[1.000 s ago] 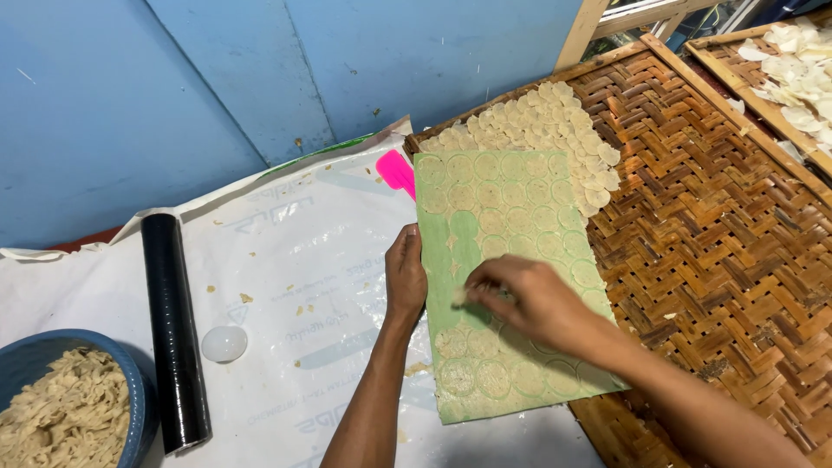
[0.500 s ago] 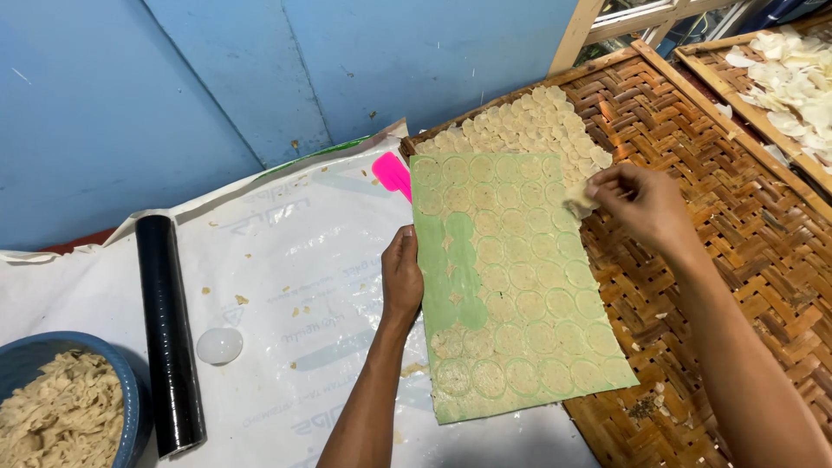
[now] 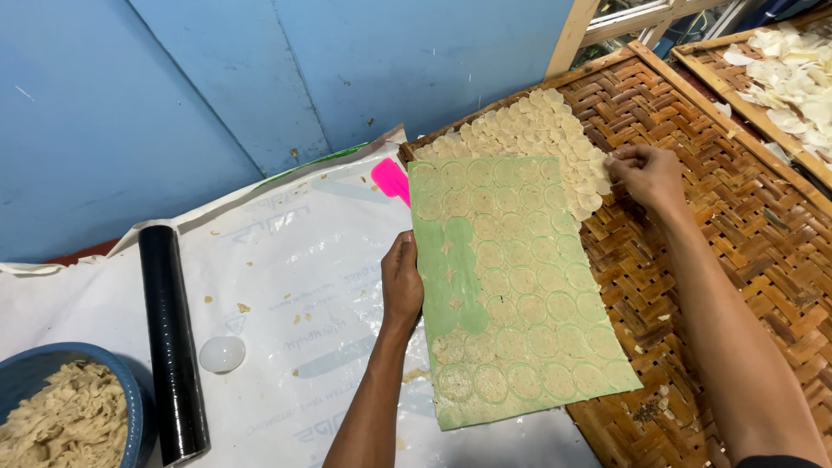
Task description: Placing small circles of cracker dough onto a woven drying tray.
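A green sheet (image 3: 511,286) covered with round pale dough discs lies half on a woven bamboo tray (image 3: 737,225). My left hand (image 3: 402,282) grips the sheet's left edge. At the far end of the sheet, my right hand (image 3: 646,173) pinches a thin disc and rests it against the patch of overlapping dough discs (image 3: 537,134) laid on the tray. A bare green strip shows down the sheet's left side where no discs lie.
A black roller (image 3: 172,338), a small white cap (image 3: 222,354) and a pink scraper (image 3: 392,180) lie on white plastic sheeting (image 3: 286,286). A blue bowl of dough scraps (image 3: 61,416) sits front left. A second tray with discs (image 3: 797,78) is back right. A blue wall stands behind.
My right hand has moved from the middle of the green sheet up to the disc patch at the far end, carrying a disc. My left hand has stayed on the sheet's edge.
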